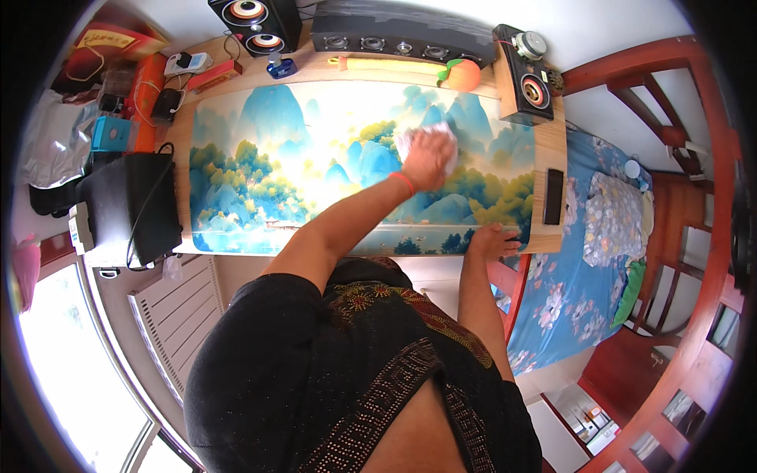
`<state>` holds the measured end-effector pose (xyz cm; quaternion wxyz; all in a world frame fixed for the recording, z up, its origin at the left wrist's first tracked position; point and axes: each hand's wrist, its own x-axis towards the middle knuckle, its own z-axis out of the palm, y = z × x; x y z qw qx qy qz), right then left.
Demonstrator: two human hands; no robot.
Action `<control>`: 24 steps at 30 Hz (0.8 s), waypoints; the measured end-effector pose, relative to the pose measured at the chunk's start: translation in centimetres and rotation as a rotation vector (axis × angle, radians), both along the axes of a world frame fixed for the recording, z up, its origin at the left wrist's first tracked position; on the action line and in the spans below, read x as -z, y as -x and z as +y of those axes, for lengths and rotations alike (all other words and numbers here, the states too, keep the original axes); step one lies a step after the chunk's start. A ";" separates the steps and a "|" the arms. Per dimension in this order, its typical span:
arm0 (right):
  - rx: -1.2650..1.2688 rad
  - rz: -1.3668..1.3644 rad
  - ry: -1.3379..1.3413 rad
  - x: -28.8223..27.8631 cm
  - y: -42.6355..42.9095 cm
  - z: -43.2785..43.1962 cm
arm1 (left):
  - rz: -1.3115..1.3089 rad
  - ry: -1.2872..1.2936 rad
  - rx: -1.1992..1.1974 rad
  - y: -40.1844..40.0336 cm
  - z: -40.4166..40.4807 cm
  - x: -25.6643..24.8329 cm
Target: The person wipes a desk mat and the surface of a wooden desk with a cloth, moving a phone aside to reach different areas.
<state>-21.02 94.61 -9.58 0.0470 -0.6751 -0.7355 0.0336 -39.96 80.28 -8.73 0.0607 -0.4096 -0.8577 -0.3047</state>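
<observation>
My left hand (432,155), with a red band at the wrist, presses a crumpled whitish cloth (452,139) onto the desk mat (366,165). The mat shows blue mountains and green trees and covers much of the wooden desk. My right hand (495,241) rests at the desk's front edge, over the mat's lower right corner, with its fingers apart and nothing in them. Just right of the mat, a dark smartphone (553,196) lies on the bare wood (547,239).
Speakers (260,23) (526,88) and a black soundbar (402,44) line the back. Before them are a blue bottle (281,66) and a yellow-handled massager with an orange ball (464,75). A black case (127,207) and boxes (110,133) crowd the left. A bed (556,307) stands right.
</observation>
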 end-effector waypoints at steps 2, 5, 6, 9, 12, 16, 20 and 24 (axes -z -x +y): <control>-0.009 -0.043 -0.061 1.0 -0.4 0.7 | 0.003 -0.064 0.092 -2.8 0.0 -0.2; -0.042 -0.045 -0.129 1.7 -0.6 0.8 | -0.042 0.041 0.420 -3.1 -3.4 -1.6; -0.043 -0.056 -0.153 2.2 -0.9 1.0 | -0.099 -0.014 0.403 -2.3 -4.8 -1.8; -0.063 -0.040 -0.131 1.8 -0.6 0.4 | -0.091 0.014 0.065 1.9 -8.5 -2.6; -0.084 -0.092 -0.132 3.6 -1.7 1.5 | -0.138 0.182 -0.391 4.7 -7.8 -3.8; -0.074 -0.029 -0.202 1.7 -0.3 0.1 | -0.166 0.170 -0.465 5.6 -3.6 -1.2; -0.037 0.016 -0.133 1.2 -0.2 0.3 | -0.111 0.106 -0.278 5.3 1.0 -1.4; -0.035 -0.011 -0.110 0.3 0.2 -0.2 | -0.106 0.136 -0.146 5.7 4.9 -1.5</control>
